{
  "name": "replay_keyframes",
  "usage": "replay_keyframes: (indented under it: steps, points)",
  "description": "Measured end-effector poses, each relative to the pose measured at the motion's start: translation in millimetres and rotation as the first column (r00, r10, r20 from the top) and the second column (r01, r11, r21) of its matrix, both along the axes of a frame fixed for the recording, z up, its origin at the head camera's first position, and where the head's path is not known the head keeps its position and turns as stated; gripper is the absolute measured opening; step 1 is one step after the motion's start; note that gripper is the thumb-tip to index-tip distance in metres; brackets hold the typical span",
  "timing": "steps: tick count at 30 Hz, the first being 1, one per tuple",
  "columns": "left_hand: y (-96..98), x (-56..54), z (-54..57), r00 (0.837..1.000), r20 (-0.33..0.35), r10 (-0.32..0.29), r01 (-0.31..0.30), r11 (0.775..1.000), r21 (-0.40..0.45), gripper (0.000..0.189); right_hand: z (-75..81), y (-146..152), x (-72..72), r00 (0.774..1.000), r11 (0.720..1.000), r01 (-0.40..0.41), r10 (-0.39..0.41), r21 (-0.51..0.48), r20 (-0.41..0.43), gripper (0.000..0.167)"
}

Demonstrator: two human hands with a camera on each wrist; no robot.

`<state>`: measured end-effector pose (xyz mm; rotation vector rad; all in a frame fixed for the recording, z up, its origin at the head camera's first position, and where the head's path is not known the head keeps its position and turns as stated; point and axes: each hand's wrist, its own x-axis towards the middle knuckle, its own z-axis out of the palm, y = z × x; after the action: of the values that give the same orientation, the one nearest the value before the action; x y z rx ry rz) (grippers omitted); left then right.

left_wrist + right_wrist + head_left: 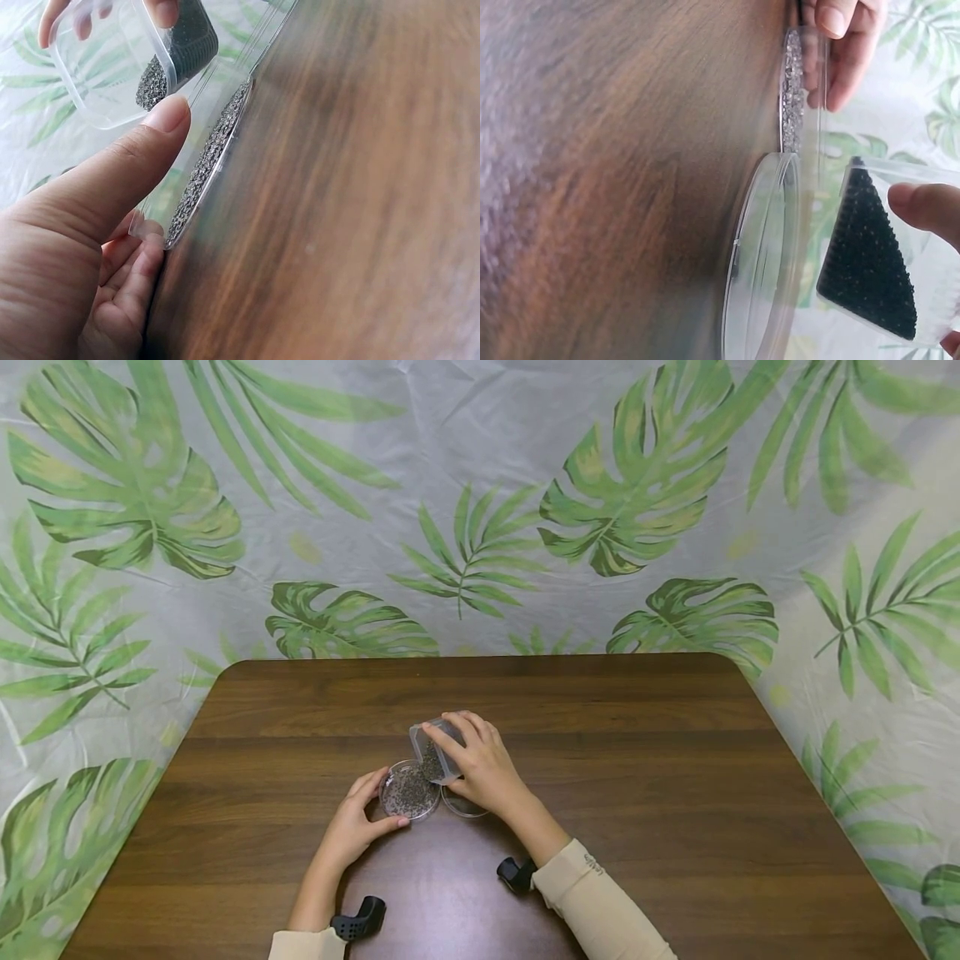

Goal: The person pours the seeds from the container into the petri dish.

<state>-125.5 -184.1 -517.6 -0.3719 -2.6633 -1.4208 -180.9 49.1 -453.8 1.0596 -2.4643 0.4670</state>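
Note:
My left hand [351,828] holds a clear round petri dish [433,812] by its sides on the table, thumb on the near edge and fingers on the far left. Dark grey granules [210,161] cover its bottom in a thin layer. My right hand [486,770] grips a clear rectangular plastic container [97,82], tilted so its mouth leans over the dish. More dark granules [866,255] lie heaped in the container, reaching its lip in the left wrist view. Beneath the right hand sits a second clear round dish or lid [761,255], touching or overlapping the first; part is hidden.
Everything stands on a dark brown wooden table [645,793] with rounded far corners. Behind it hangs a pale sheet [480,435] printed with green leaves. A black wrist mount [360,918] is on the left wrist, and another black mount [516,875] is on the right.

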Motion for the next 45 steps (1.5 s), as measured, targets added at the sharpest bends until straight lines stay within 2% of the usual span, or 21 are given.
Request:
replay_keyframes:
  steps: [7, 13, 18, 29, 38, 45]
  points:
    - [0.6, -0.8, 0.0, 1.000, 0.003, 0.006, -0.006, 1.000, -0.001, 0.084, -5.1, 2, -1.6, 0.998, 0.997, 0.041, -0.038, -0.059, 0.051, 0.091]
    - [0.7, -0.9, 0.5, 1.000, 0.001, 0.009, -0.009, 1.000, 0.000, 0.084, -9.8, 5, -2.5, 0.992, 0.984, 0.082, -0.065, -0.161, 0.107, 0.093]
    - [0.8, -0.4, 1.2, 1.000, 0.009, 0.015, -0.015, 1.000, 0.003, 0.084, -13.7, 7, -2.9, 0.988, 0.972, 0.107, -0.080, -0.208, 0.131, 0.094]
    - [0.6, -1.4, 0.3, 1.000, -0.011, 0.010, -0.010, 1.000, 0.000, 0.084, -14.6, 10, -3.3, 0.983, 0.946, 0.110, -0.058, -0.306, 0.174, 0.096]
    - [0.1, -1.4, -0.1, 1.000, 0.000, 0.015, -0.015, 1.000, 0.000, 0.085, -16.7, 12, -3.3, 0.968, 0.894, 0.133, -0.024, -0.427, 0.250, 0.097]
    - [0.4, -1.8, -0.6, 1.000, -0.005, 0.010, -0.010, 1.000, 0.008, 0.084, -16.4, 13, -1.4, 0.940, 0.838, 0.191, -0.006, -0.511, 0.341, 0.098]
